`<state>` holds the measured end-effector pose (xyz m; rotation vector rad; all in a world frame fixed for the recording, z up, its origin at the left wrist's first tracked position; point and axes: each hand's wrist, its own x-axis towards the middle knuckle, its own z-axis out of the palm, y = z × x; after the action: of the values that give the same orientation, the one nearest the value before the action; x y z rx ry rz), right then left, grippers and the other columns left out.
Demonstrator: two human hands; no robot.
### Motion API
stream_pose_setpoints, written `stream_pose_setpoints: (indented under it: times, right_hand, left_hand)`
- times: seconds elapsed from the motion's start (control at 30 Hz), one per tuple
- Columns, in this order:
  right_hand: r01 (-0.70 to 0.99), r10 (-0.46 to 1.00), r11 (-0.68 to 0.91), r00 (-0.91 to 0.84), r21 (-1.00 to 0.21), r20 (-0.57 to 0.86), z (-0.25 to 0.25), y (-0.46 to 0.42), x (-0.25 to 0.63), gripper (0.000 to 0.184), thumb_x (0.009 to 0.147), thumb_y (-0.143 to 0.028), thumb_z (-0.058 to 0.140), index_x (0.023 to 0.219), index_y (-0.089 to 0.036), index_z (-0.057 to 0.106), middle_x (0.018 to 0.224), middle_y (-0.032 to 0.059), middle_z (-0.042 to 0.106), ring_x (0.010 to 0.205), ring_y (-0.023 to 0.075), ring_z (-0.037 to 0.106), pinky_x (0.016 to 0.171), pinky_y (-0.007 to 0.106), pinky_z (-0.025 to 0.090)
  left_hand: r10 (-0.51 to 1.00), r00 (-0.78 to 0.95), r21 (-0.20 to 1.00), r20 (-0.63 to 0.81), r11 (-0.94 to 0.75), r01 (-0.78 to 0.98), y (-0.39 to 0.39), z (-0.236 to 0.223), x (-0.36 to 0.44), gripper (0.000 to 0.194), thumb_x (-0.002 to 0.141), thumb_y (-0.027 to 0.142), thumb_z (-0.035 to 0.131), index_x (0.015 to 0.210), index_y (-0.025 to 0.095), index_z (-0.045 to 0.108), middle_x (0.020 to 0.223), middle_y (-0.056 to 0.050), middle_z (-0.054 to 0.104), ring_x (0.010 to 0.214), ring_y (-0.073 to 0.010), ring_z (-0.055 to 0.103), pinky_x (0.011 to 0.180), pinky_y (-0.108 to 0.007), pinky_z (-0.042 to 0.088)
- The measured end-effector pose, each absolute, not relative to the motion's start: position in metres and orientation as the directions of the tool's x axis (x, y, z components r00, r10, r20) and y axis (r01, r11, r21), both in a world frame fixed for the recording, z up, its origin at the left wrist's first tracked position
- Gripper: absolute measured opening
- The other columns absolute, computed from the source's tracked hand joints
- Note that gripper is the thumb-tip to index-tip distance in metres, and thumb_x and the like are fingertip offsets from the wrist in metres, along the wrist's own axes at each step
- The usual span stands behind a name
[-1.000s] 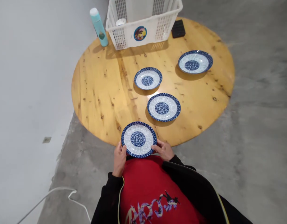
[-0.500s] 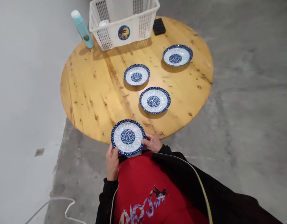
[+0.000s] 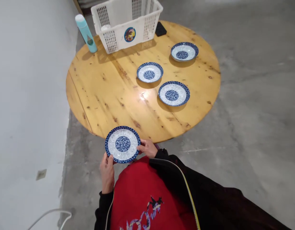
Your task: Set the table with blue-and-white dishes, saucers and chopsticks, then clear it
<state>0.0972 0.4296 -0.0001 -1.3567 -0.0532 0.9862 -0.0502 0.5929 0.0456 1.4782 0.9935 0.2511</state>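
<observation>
A blue-and-white patterned plate [image 3: 123, 144] is held between my two hands at the near edge of the round wooden table [image 3: 109, 92]. My left hand [image 3: 107, 171] grips its lower left rim, thumb on top. On the right rim, my right hand [image 3: 147, 148] pinches with the thumb over the edge and the fingers beneath, partly hidden. Three similar dishes rest on the tabletop: a smaller plate [image 3: 149, 72] near the middle, another plate [image 3: 174, 93] to its right and nearer me, and a third plate [image 3: 184, 51] at the far right.
A white plastic basket [image 3: 128, 35] with a round sticker stands at the back, a white item inside it. Left of it is a light-blue bottle [image 3: 87, 33]; right of it, a black flat object [image 3: 160, 29]. A white wall [image 3: 30, 95] runs along the left, with a cable [image 3: 53, 210] low down.
The view has shifted, so the resting plates appear farther right. The held plate has moved slightly left relative to the table, with both hands still on it.
</observation>
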Motion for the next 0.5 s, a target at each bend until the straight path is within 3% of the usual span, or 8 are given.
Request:
stream_pose_setpoints:
  times: [0.3, 0.5]
  right_hand:
    - [-0.530, 0.329, -0.029, 0.795, -0.847, -0.509, 0.005, 0.452, 0.080, 0.023, 0.058, -0.033, 0.065, 0.076, -0.017, 0.067, 0.064, -0.0008, 0.066, 0.057, 0.0153, 0.059, 0.052, 0.027, 0.051]
    - [-0.519, 0.211, -0.004, 0.835, -0.855, -0.508, -0.004, 0.470, 0.120, 0.025, 0.058, -0.035, 0.063, 0.076, -0.018, 0.065, 0.065, -0.0010, 0.064, 0.056, 0.0154, 0.056, 0.052, 0.029, 0.051]
  left_hand:
    - [0.470, 0.816, 0.929, -0.335, 0.021, 0.369, 0.651, 0.033, -0.010, 0.033, 0.087, 0.041, 0.058, 0.107, 0.017, 0.067, 0.100, -0.005, 0.068, 0.086, -0.0172, 0.059, 0.076, -0.025, 0.051]
    - [0.428, 0.859, 0.942, -0.282, -0.044, 0.331, 0.670, 0.018, 0.049, 0.030, 0.085, 0.040, 0.059, 0.100, 0.016, 0.067, 0.096, -0.005, 0.067, 0.086, -0.0180, 0.058, 0.076, -0.025, 0.049]
